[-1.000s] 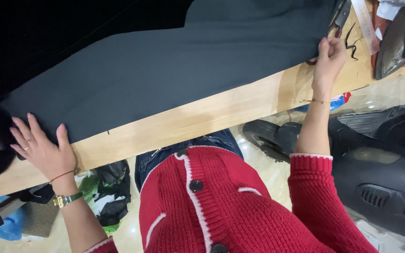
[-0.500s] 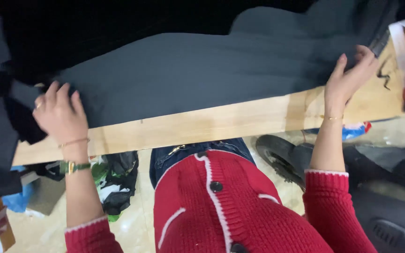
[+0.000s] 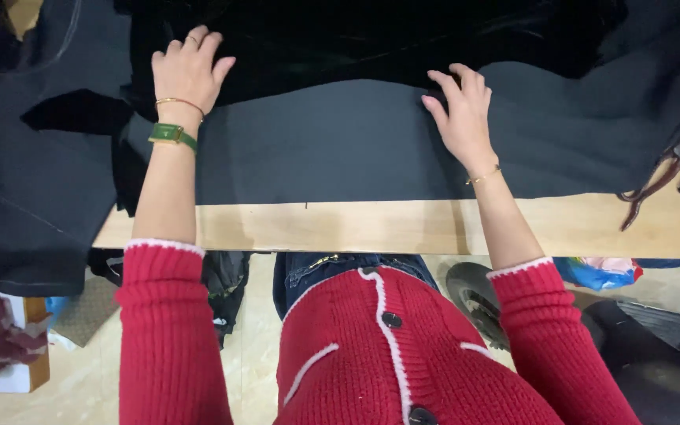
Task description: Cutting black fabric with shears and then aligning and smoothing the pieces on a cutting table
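A large sheet of dark grey fabric [image 3: 340,145] lies spread over a light wooden table [image 3: 403,228]. Above it sits a blacker piece of cloth [image 3: 356,39]. My left hand [image 3: 188,69] rests flat with fingers spread on the black cloth near the grey sheet's upper left edge. My right hand [image 3: 460,110] presses flat on the grey fabric near its upper middle. Both arms wear red knitted sleeves; the left wrist carries a green watch and a thin bangle.
Scissors with dark handles [image 3: 655,185] lie on the table at the right, beside the fabric edge. More dark fabric [image 3: 25,197] hangs off the table's left end. Bags and dark objects [image 3: 623,315] sit on the floor below.
Both hands have moved inward and further up the cloth: the right from the far right edge to the middle, the left from the near left edge to the black cloth.
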